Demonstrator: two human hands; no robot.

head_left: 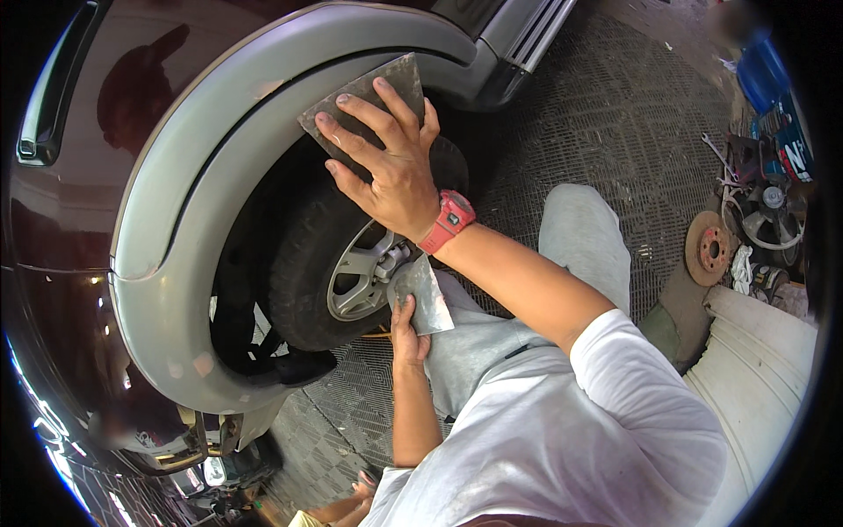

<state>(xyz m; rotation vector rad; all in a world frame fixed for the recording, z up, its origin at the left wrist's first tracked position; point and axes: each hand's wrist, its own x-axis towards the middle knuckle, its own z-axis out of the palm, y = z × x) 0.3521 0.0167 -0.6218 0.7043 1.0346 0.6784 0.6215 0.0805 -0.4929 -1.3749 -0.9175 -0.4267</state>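
My right hand point(386, 162), with a red watch on its wrist, is up at the wheel arch. Its fingers are spread across a dark grey flat rectangular sheet point(399, 77) that lies over the inner edge of the grey fender flare point(180, 176). Lower down, my left hand point(408, 335) grips a thin, shiny grey metal sheet point(426, 299) by its edge, in front of the wheel hub. The lower part of the sheet under my right hand is hidden by the fingers. Pale patches show on the flare.
The tyre point(299, 290) with its alloy wheel sits inside the arch of a dark red vehicle point(61, 220). At right are a rusty brake disc point(708, 248), tools and a blue container point(764, 75). A white ribbed panel point(755, 351) lies near my right side. Another person's hand point(362, 487) shows below.
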